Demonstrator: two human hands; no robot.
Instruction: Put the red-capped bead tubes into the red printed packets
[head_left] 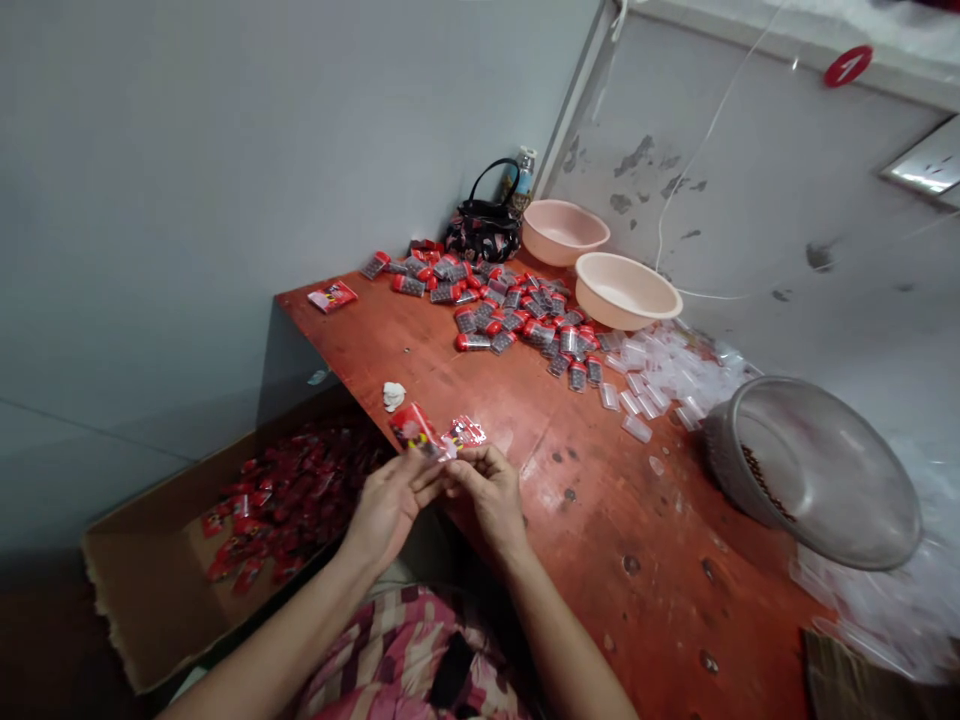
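Both hands meet over the near edge of the reddish table (585, 480). My left hand (390, 500) has its fingers closed on a red printed packet (414, 425), which tilts up above the fingertips. My right hand (487, 490) pinches the right part of the same shiny material, where a smaller red and white printed piece (469, 431) shows; whether the two are joined is unclear. A crumpled white scrap (393, 396) lies just beyond the packet. Farther back, another red packet (332, 296) rests flat near the table's left corner.
Many red-capped containers (517, 310) are piled at the back, near a black handbag (484, 230), a bottle (525, 175) and two pink basins (628, 290). Clear empty containers (660, 375) and a grey basin (825, 470) sit right. A cardboard box (142, 580) of red packets stands lower left.
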